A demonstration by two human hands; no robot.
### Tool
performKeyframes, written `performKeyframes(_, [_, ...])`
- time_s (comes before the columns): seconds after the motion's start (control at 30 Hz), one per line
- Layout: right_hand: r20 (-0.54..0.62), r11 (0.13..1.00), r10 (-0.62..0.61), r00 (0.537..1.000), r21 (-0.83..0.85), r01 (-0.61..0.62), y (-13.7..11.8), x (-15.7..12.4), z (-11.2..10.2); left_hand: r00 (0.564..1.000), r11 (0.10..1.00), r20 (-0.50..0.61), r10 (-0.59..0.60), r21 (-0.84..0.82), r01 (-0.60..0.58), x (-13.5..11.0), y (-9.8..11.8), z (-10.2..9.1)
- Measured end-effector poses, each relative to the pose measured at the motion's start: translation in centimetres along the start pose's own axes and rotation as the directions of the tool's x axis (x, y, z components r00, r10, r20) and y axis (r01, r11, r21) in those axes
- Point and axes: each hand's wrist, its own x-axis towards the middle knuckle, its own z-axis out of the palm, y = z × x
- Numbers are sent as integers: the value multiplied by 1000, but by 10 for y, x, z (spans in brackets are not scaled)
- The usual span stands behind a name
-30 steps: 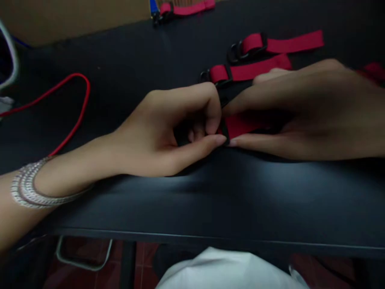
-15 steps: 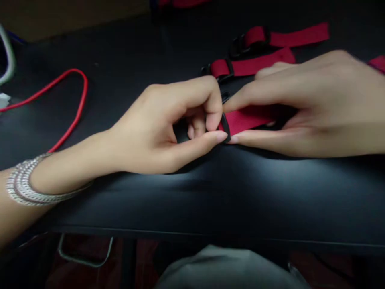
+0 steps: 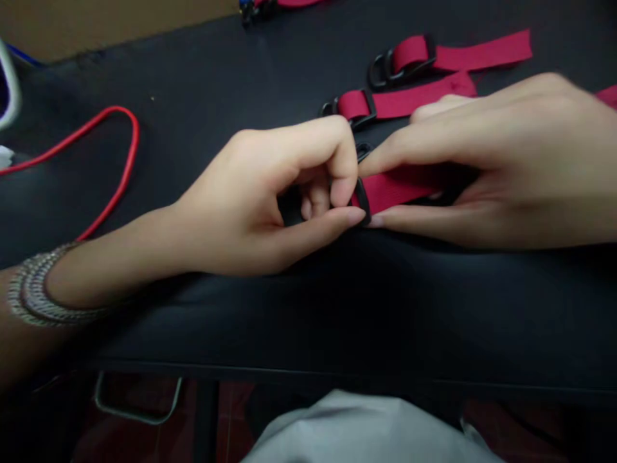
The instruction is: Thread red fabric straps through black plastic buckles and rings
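Observation:
A red webbing strap (image 3: 400, 186) lies on the black tabletop between my hands, with a black plastic slider buckle (image 3: 360, 200) on it. My left hand (image 3: 274, 199) is closed, its thumb and curled index finger pinching the buckle and the strap's end. The thumb and fingers of my right hand (image 3: 501, 161) hold the strap's two edges just right of the buckle. Part of the strap is hidden under the right palm. Just behind lies a second red strap with its own buckle (image 3: 362, 109); farther back rests a third strap (image 3: 482, 54).
A red cord (image 3: 130, 161) loops across the table (image 3: 202, 83) on the left. At the far edge sits more red webbing with black buckles (image 3: 260, 9). A white-rimmed object (image 3: 12, 90) stands at the left border. The table's front edge runs below my hands.
Both hands keep the same grip on the strap and buckle, with hardly any movement. The view has shifted slightly and the picture is sharper.

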Motion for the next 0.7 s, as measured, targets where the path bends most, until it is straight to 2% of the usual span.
performKeyframes(0.1, [-34,993,-56,998,-102,52,-1,-1,-1,1000,1000,5,-6,6,6,0,0,0])
performKeyframes(0.33, [-39,990,-62,997,-127,56,2,1,1,1000,996,16,15,92,-16,-1,4,0])
performKeyframes(0.57, [-56,992,-72,996,-111,65,0,0,2,999,994,19,26,106,-27,-1,4,1])
performKeyframes(0.63, [-52,994,-48,997,-96,43,-2,0,1,1000,993,12,17,120,-18,-1,5,1])
performKeyframes(0.7, [-20,997,62,998,-39,-63,-3,0,0,1000,992,10,10,126,-11,-2,6,1])
